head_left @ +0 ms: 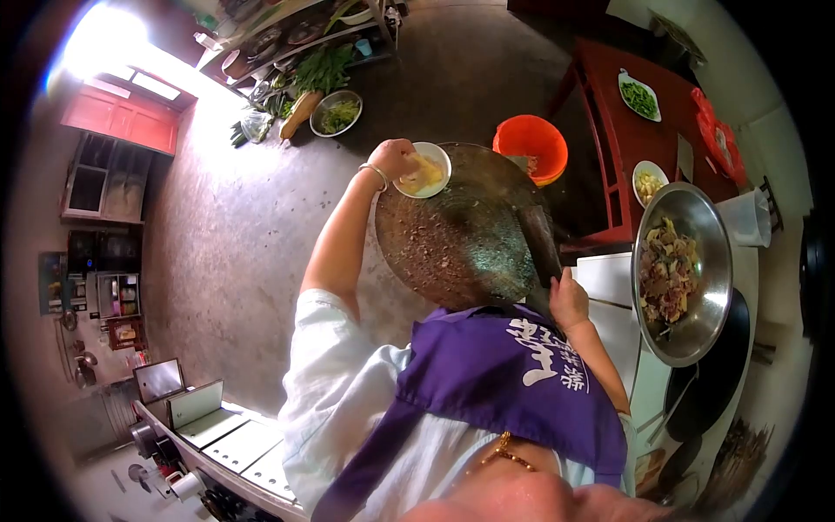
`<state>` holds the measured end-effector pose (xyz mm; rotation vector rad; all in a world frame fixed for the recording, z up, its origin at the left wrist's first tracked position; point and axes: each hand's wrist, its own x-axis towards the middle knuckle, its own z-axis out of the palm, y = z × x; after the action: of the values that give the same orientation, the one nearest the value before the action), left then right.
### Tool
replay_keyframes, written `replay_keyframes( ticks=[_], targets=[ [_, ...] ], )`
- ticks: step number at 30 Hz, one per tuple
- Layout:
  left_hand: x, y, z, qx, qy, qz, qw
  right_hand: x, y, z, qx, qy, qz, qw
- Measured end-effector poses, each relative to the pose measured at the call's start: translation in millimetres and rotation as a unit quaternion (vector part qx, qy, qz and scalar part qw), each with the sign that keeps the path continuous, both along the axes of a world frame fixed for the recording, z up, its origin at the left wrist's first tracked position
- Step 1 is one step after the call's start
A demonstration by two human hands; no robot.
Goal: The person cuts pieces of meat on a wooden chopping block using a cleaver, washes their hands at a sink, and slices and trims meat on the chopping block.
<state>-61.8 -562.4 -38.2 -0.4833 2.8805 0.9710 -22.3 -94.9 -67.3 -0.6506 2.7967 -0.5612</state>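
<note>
My left hand [394, 160] is closed at the left rim of a small white bowl [446, 159] with pale yellow pieces in it. Its fingertips are partly hidden at the bowl, which overlaps the far left edge of a round wooden chopping block [417, 244]. Brown crumbs and a wet, shiny patch mark the block's top. In my right hand [569, 298], the fingers are wrapped round the handle of a dark cleaver [540, 239]. The cleaver's blade lies along the right side of the block.
Behind the block stands an orange bucket [531, 132]. A steel basin [719, 296] of mixed chopped food sits at right. The red table [600, 87] bears a dish of chopped greens [639, 99]. A metal bowl [327, 133] and vegetables lie on the floor at far left.
</note>
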Motion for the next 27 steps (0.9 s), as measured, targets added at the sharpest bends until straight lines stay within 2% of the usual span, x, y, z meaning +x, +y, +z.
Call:
replay_keyframes(
  ticks=[2, 3, 6, 9, 12, 18, 21, 24, 27],
  targets=[
    [3.4, -2.2, 11.7, 0.022, 0.033, -0.007, 0.999, 0.2, -0.1, 0.1, -0.006, 0.003, 0.002, 1.0],
    [4.3, -1.9, 16.0, 0.099, 0.031, 0.015, 0.994, 0.3, 0.1, 0.1, -0.008, 0.002, 0.004, 1.0],
    [6.3, 0.3, 31.9, 0.161, 0.032, 0.031, 0.986, 1.0, 2.2, -3.3, -0.012, 0.006, 0.006, 1.0],
    [4.2, -0.2, 38.6, 0.135, 0.021, 0.033, 0.99, 2.4, 3.1, -3.5, -0.018, 0.008, 0.009, 1.0],
    [0.6, -4.2, 36.5, 0.044, 0.039, 0.007, 0.998, 3.2, 1.7, -1.9, -0.014, 0.009, 0.008, 1.0],
    [-6.4, -3.2, 47.0, -0.066, 0.106, -0.034, 0.992, 5.9, -0.2, 1.4, 0.002, -0.001, -0.008, 1.0],
    [-9.3, 0.7, 55.8, 0.086, 0.055, 0.014, 0.995, 5.7, 1.0, -1.4, 0.009, -0.012, -0.014, 1.0],
    [-6.9, 9.2, 68.3, 0.167, 0.082, 0.029, 0.982, 6.0, 1.2, -4.3, 0.018, -0.015, -0.023, 0.999],
    [-7.2, 12.1, 80.1, 0.178, 0.055, 0.007, 0.982, 6.0, 0.9, -4.4, 0.029, -0.016, -0.027, 0.999]
  ],
)
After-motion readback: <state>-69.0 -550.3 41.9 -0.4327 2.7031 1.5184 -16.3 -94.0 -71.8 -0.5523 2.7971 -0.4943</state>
